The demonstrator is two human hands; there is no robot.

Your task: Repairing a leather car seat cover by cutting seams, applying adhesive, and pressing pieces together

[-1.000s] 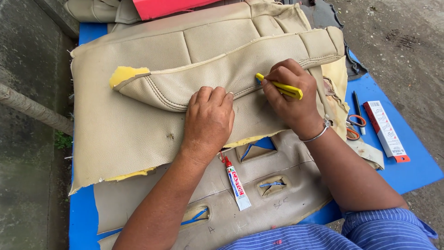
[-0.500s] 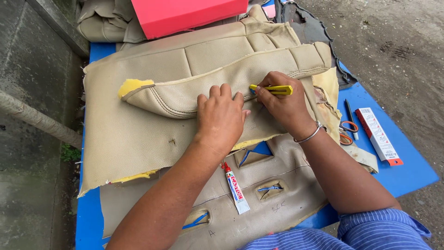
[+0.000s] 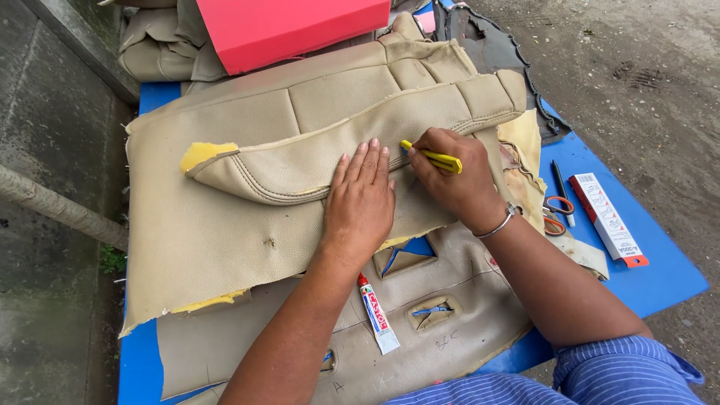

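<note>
**Marking a beige seat cover on the blue table**

My left hand (image 3: 362, 202) lies flat, fingers spread and gripping nothing, pressing down on the beige seat cover (image 3: 225, 232) just below its folded, stitched flap. My right hand (image 3: 450, 180) is closed around a yellow marker (image 3: 435, 158), its tip touching the cover right beside my left fingertips. Most of the marker's barrel is buried in my fist, so I can't make out its full length or its point.

The cover lies across the blue table (image 3: 660, 281), with yellow foam (image 3: 201, 154) peeking out at the flap's left end and along the torn lower edge. Under it sits a second beige panel (image 3: 450, 330) with cut-out slots; its lower edge runs out of view, and my forearms hide part of it. A small glue tube (image 3: 377, 313) rests on that panel, just beside my left forearm.

To my right, scissors (image 3: 556, 214) with orange handles are half tucked under a scrap of material, blades unseen. Near them lie a dark pen (image 3: 561, 185) and a long white box with red trim (image 3: 607, 219). At the top, a red box (image 3: 292, 30) is cut off by the frame, and a dark cover piece (image 3: 495, 49) is only partly visible.
</note>
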